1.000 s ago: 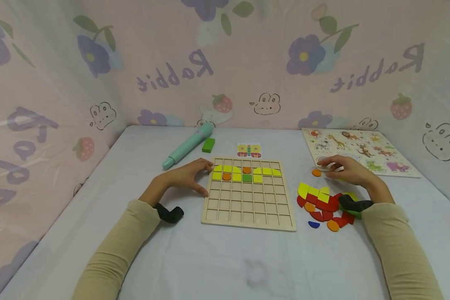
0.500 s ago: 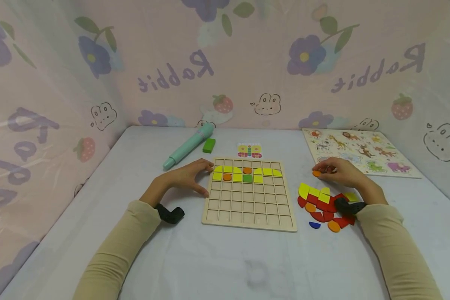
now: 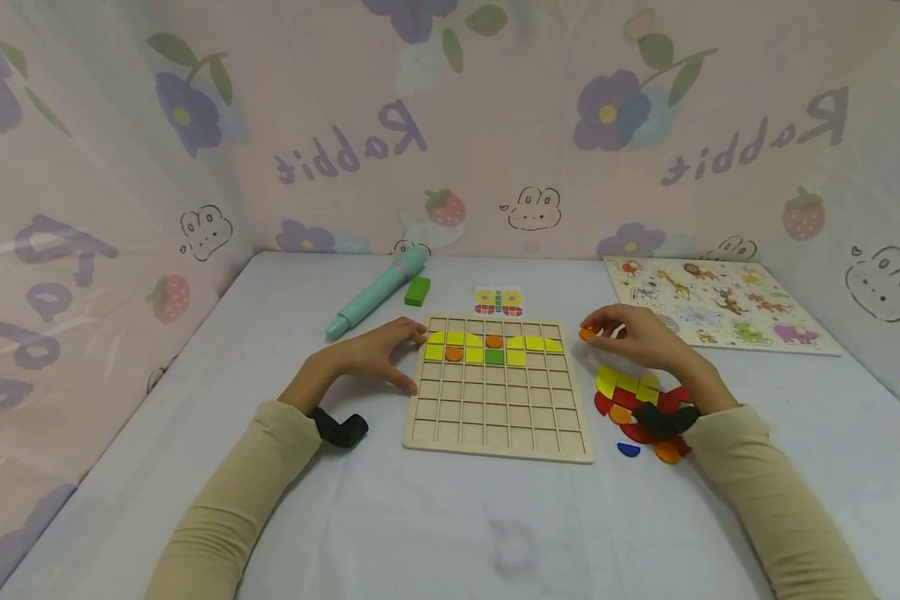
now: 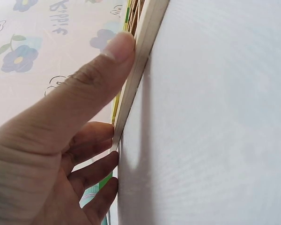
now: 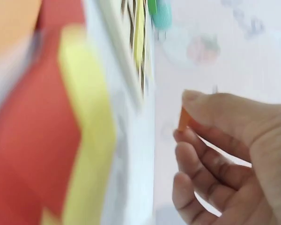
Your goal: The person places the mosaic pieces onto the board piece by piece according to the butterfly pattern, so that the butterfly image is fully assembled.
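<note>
A wooden grid board (image 3: 495, 412) lies in the middle of the table, its upper rows holding yellow, orange and green pieces. My left hand (image 3: 371, 354) rests at the board's left edge; in the left wrist view the thumb and fingertips touch its side (image 4: 131, 84). Right of the board, my right hand (image 3: 637, 337) pinches an orange round piece (image 5: 183, 119) between thumb and finger, held up above the table. Below that hand lies a pile of red, yellow and orange pieces (image 3: 626, 408), partly hidden by the black wrist strap.
Behind the board lies a small card with a butterfly pattern (image 3: 498, 300). A green block (image 3: 417, 292) and a mint-coloured tube (image 3: 375, 292) are at the back left. An animal puzzle board (image 3: 720, 300) lies at the back right. A blue half-round piece (image 3: 628, 450) sits near the pile.
My right hand has taken hold of the orange round piece, lifted it from the table and carried it left toward the board. My left hand has stayed at the board's edge.
</note>
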A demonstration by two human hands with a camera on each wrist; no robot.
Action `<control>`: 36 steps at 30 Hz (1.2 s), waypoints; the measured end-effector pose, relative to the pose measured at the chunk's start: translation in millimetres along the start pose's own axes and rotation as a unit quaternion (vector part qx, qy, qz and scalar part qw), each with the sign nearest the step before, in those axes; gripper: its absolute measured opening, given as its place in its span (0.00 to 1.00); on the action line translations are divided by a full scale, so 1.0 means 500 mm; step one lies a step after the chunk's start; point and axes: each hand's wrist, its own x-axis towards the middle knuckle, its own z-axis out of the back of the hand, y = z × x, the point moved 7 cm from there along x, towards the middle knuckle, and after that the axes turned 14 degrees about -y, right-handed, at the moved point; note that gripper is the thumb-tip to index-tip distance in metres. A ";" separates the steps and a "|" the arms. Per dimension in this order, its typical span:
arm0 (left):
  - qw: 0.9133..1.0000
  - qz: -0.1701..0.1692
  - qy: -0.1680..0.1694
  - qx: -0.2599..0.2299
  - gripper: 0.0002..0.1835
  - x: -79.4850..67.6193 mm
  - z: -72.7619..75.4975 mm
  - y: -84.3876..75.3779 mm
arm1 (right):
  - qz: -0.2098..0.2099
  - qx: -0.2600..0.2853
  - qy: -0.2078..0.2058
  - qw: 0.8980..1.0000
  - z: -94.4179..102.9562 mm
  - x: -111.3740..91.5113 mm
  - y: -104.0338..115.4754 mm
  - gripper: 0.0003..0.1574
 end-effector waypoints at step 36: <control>1.000 -0.004 0.000 0.001 0.43 0.000 -0.001 -0.001 | 0.013 0.071 0.073 0.995 -0.115 0.024 0.095 0.13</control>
